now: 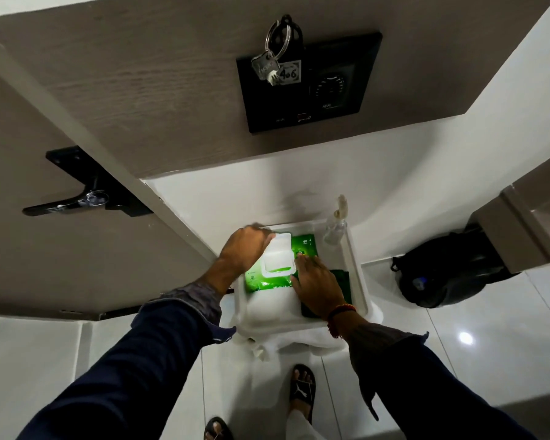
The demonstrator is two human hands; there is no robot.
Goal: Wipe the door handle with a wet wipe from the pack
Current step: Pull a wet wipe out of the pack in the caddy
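In the head view, both hands reach down into a white tray [356, 274]. The left hand [246, 249] is curled over the far left edge of the white flip lid [278, 255] of a green wet wipe pack [261, 281], fingers gripping the lid, which looks lifted. The right hand [318, 282] lies flat with fingers spread and extended, pressing on the pack's right side just beside the lid; it grasps nothing. The pack sits directly beneath and between the two hands, inside the tray. A clear spray bottle [335, 228] stands beyond the right hand at the tray's far corner. The black door handle [67, 204] is well apart, up and to the left of the left hand, on the grey door [45, 265].
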